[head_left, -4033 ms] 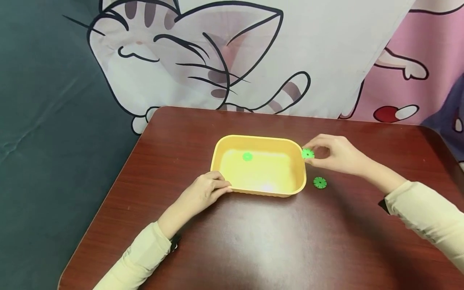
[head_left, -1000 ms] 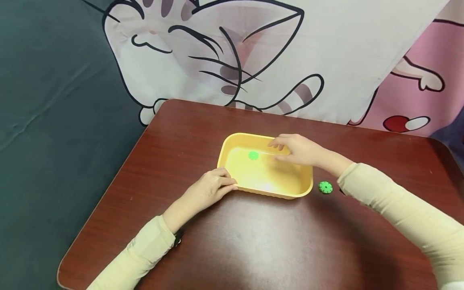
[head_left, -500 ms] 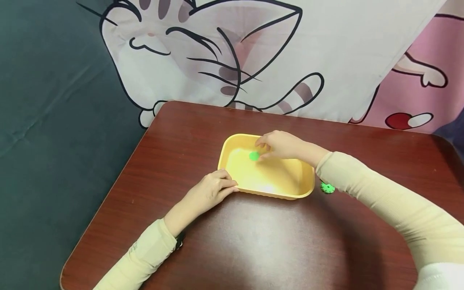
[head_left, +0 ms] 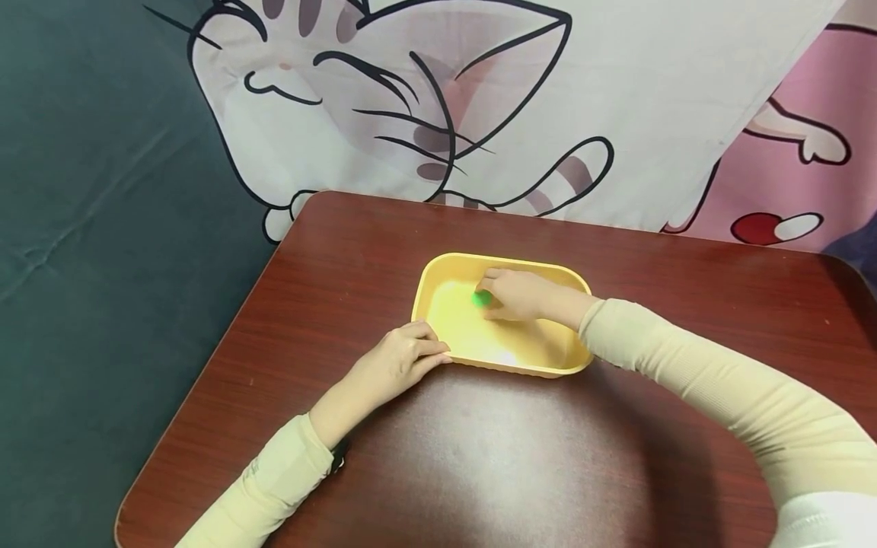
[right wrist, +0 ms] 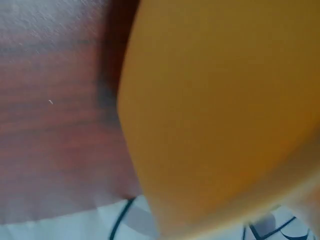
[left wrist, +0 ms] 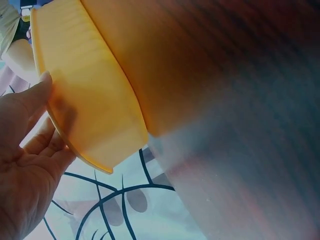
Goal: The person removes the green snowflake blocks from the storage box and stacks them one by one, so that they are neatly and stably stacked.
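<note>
A yellow plastic tub [head_left: 507, 367] stands on the table, also large in the left wrist view. At its near left corner my left hand [head_left: 397, 354] grips the rim. In the left wrist view the thumb [left wrist: 37, 95] lies on the outer wall, with fingers curled behind the rim. My right hand [head_left: 517, 295] reaches down inside the tub, its thumb and fingers curled round a small green notched plastic disc [head_left: 482, 297], partly covered by the fingertips. The right wrist view is filled mostly by the blurred tub wall [right wrist: 215, 100]; the disc does not show there.
The tub rests on a dark red-brown wooden table [head_left: 329, 304]. Behind the table hangs a cloth [head_left: 384, 114] printed with a cartoon cat. The right sleeve [head_left: 685, 373] passes over the tub's right rim and covers the table beside it.
My right hand has gone from the tub's right side leftward and down to the disc inside. Green on the table right of the tub is now hidden behind the sleeve. The left hand stays.
</note>
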`<state>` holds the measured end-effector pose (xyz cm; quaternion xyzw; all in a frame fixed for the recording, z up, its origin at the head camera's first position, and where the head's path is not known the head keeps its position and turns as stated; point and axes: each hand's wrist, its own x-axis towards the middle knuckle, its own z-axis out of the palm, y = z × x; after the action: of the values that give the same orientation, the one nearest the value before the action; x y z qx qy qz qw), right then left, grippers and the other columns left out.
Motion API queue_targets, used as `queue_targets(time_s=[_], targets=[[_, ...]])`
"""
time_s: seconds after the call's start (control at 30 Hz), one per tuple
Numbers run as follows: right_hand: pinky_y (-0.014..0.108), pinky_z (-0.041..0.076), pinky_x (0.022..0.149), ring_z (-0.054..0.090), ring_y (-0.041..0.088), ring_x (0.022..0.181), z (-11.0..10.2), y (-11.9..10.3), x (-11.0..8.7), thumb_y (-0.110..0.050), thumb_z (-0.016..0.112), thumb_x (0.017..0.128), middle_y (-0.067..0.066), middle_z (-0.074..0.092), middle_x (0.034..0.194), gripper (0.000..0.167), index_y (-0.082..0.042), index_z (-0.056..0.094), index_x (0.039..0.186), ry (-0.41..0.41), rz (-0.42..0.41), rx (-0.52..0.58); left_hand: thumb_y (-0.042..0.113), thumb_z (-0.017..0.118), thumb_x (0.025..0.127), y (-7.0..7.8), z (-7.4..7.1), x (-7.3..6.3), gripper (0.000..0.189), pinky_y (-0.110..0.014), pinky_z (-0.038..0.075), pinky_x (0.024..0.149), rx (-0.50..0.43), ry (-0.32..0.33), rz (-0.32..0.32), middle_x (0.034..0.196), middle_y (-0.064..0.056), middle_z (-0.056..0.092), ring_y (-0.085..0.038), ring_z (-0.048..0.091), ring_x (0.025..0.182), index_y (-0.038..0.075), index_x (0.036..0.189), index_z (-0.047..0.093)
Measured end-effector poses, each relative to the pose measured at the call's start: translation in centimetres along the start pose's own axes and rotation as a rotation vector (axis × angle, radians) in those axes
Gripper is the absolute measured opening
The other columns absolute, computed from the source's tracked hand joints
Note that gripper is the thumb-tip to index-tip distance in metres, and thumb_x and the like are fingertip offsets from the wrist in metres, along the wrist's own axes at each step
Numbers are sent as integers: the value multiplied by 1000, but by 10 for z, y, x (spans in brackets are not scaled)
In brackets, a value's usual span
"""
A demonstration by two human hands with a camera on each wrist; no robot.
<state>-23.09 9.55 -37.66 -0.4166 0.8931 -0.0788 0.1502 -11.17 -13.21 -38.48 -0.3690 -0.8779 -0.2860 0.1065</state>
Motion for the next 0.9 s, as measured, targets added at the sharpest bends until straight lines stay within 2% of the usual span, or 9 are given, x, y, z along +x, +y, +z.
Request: queue_targets(time_s=[0.13,0.3,0.4,0.53,0.7,0.9], targets=[[36,47,86,54,21,95,5,0,-1,-29,72,82,11,56,106,45,3,58,112,41,20,86,15,70,84,0,0,0,9,-14,48,66,4,1,4,82,0,61,-8,57,76,8,87,74],[36,46,83,51,21,91,14,-2,-2,-30,73,82,9,55,101,43,1,58,108,61,102,187,15,70,85,1,0,1,9,-14,47,64,-1,2,7,81,0,61,-8,56,74,8,87,74],[37,47,86,54,22,94,15,-4,-4,-29,72,82,10,56,102,41,0,58,106,60,142,208,16,70,85,1,0,1,9,-14,47,64,-5,-1,4,81,0,61,-7,56,74,8,87,74],[38,47,87,56,24,96,16,-6,-4,-29,72,83,11,57,104,39,0,58,105,63,158,180,15,70,84,1,-1,1,9,-14,47,64,-2,1,7,81,0,61,-8,57,74,7,87,74],[37,48,87,58,24,97,12,-5,-5,-25,71,84,12,59,105,37,0,57,107,57,113,185,14,71,83,2,-2,1,8,-14,48,65,5,9,13,80,0,61,-8,57,75,7,86,74],[34,50,84,61,21,92,4,7,-11,-18,73,81,9,64,100,36,2,61,108,-18,16,353,16,71,83,2,-2,0,9,-14,48,65,1,4,4,80,0,61,-8,57,75,8,86,74]])
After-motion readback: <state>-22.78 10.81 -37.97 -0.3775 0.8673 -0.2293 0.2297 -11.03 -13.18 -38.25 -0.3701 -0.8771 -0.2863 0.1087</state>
